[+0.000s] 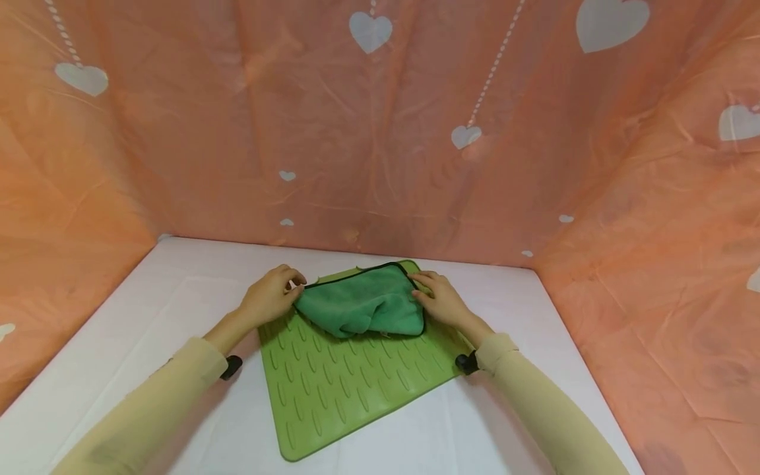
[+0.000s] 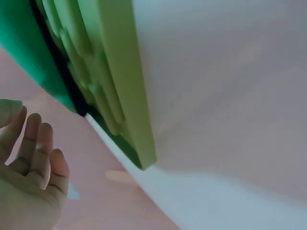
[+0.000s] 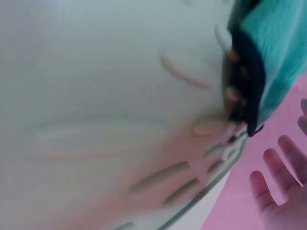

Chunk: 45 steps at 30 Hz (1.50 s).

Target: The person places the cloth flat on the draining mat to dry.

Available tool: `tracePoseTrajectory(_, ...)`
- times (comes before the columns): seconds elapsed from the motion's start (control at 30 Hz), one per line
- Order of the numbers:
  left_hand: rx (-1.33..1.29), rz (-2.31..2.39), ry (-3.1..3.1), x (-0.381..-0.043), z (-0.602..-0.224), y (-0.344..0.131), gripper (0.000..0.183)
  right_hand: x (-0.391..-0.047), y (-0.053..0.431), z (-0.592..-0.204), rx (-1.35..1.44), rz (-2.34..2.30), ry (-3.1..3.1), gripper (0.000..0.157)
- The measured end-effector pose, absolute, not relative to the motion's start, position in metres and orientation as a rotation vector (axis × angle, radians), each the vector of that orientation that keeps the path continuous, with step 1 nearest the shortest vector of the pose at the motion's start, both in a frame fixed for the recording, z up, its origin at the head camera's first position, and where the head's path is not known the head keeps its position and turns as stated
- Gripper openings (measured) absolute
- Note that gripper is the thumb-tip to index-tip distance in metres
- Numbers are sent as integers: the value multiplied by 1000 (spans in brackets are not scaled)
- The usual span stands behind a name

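A green cloth with black edging (image 1: 365,300) lies partly folded and rumpled on the far part of a green ridged mat (image 1: 350,396). My left hand (image 1: 270,297) is at the cloth's left corner, thumb and fingers loosely bent. In the left wrist view, a gap shows between that hand (image 2: 36,163) and the cloth (image 2: 36,62). At the cloth's right edge is my right hand (image 1: 442,300), fingers loosely extended. The right wrist view shows its fingers (image 3: 276,167) spread beside the cloth's dark border, with some of the hand cut off by the frame.
The mat sits askew on a white table (image 1: 196,284). Orange fabric with white hearts (image 1: 368,132) hangs behind the table and along both sides. Black wrist straps (image 1: 467,363) show at both cuffs.
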<state>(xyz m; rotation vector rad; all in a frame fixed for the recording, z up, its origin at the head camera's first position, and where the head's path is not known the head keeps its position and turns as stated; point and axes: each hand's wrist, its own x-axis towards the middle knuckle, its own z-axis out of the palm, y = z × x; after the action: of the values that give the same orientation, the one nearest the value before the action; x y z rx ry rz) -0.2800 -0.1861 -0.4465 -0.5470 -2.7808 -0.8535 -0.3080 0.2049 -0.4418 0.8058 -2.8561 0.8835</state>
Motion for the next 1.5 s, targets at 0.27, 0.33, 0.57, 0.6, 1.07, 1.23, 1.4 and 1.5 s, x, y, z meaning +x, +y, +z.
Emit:
tracePoseTrajectory(0.27, -809, -766, -2618, -227, -450, -176, 12, -260, 210, -442, 876, 947, -2705, 33)
tracePoseTrajectory(0.33, -869, -738, -2574, -218, -452, -172, 13, -250, 209, -445, 911, 960, -2666, 28)
tracePoseTrajectory(0.57, -1082, -636, -2494, -204, -457, -152, 15, -234, 201, -452, 1110, 817, -2590, 22)
tracePoseTrajectory(0.6, -1111, -613, -2483, -204, -458, -149, 15, -234, 200, -452, 1125, 780, -2598, 22)
tracePoseTrajectory(1.07, -1187, -394, -2517, -236, -460, -126, 25, -258, 186, -455, 1109, 665, -2787, 29)
tracePoseTrajectory(1.23, -1180, -347, -2551, -249, -460, -123, 31, -266, 185, -455, 1086, 705, -2798, 26)
tracePoseTrajectory(1.4, -1202, -328, -2531, -258, -463, -123, 32, -270, 186, -456, 1093, 709, -2779, 26)
tracePoseTrajectory(1.5, -1214, -320, -2505, -262, -465, -124, 28, -271, 186, -457, 1091, 731, -2770, 25)
